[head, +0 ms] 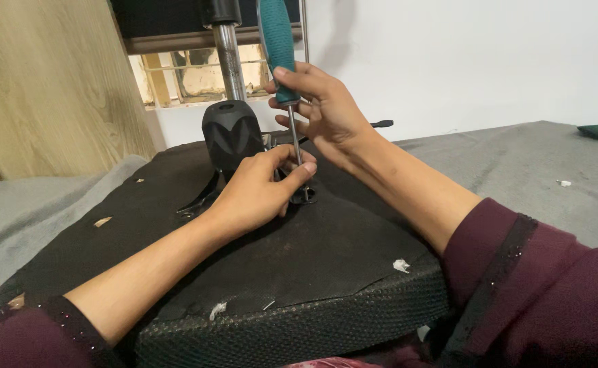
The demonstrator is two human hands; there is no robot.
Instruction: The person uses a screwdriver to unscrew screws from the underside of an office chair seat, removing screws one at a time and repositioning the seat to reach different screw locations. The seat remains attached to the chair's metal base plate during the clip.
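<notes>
Head view of an upturned office-chair seat, its black fabric underside facing up and its mesh-textured edge nearest the camera. The seat lay on a grey surface with a white wall behind and a pale wooden panel at the left.

The right hand was closed around the lower end of the teal handle of a screwdriver, held nearly upright; the thumb and forefinger wrapped the grip while the remaining fingers lay curled beside the metal shaft. The shaft ran down to a small dark round fitting on the seat underside, near the middle of the seat and just in front of the chair mechanism.

The left hand rested on the fabric, its thumb and forefinger pinching the lower part of the shaft just above the fitting. Whether the tip was seated in a screw could not be told, as the fingers covered it.

Behind the hands stood the black ribbed housing of the mechanism, with a chromed gas-lift column rising from it. A black lever projected to the right of the right hand, and another dark lever lay to the left of the left hand. Small white scraps lay scattered on the fabric. Both forearms emerged from maroon sleeves
</notes>
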